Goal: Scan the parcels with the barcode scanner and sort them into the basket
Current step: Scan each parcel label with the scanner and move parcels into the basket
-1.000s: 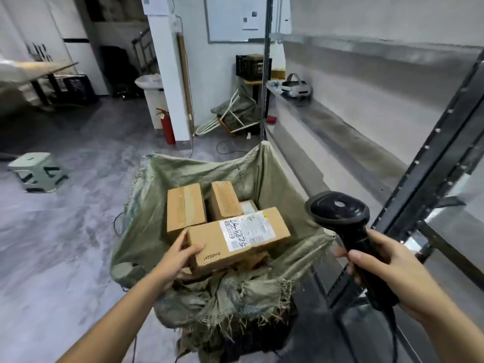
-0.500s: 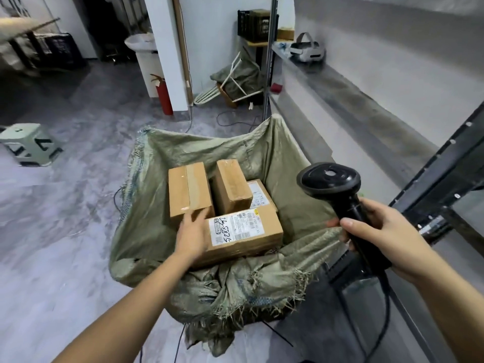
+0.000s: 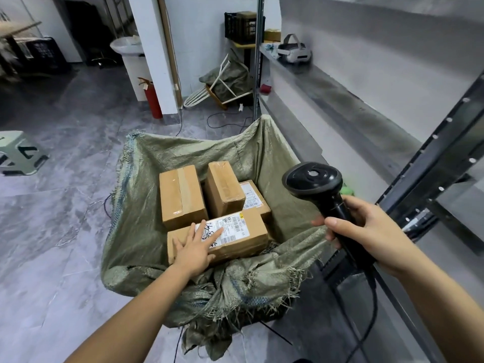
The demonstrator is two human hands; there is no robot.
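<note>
Bare forearms, bare hands (image 3: pixel 195 248), no sleeves

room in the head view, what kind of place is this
Probably a small parcel sorting or storage room: taped cardboard parcels in a sack-lined basket, a handheld barcode scanner, and metal shelving.

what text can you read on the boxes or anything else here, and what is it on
Nearest parcel, white label: handwritten digits partly under the left hand, print too small to read.
Back right parcel, label: too blurred.
Barcode scanner, in the right hand: none visible.
</note>
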